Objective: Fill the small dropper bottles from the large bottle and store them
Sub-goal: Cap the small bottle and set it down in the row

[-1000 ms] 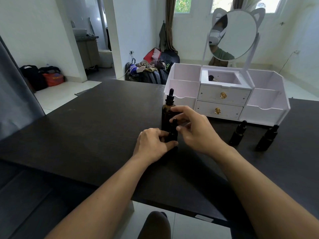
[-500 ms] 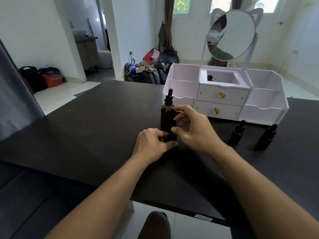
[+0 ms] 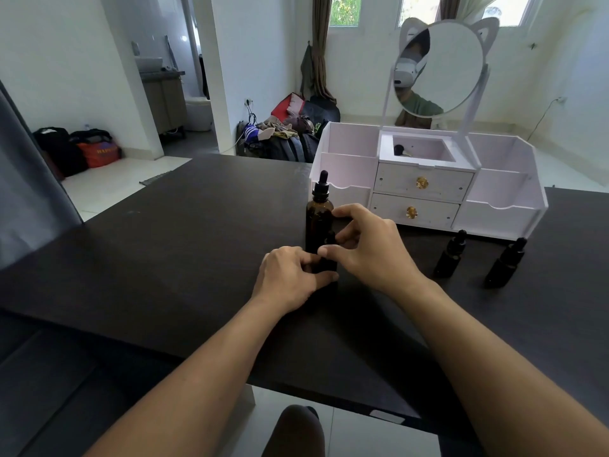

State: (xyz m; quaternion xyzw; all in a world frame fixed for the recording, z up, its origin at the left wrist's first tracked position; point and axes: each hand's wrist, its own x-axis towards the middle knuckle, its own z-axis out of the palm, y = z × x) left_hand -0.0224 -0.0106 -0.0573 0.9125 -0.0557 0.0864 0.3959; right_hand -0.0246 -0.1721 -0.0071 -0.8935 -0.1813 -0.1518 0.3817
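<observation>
With the left hand gripping the small bottle upright on the table just near of the large bottle, the right hand, pinching its cap, should twist gently without tipping it.

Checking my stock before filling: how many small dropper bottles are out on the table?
3. One is held between both hands in front of the large bottle; two stand right, before the white organizer. Others may be hidden inside it.

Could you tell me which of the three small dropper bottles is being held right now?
The small dropper bottle in front of the large bottle, between both hands; the other two small bottles stand untouched to the right.
</observation>
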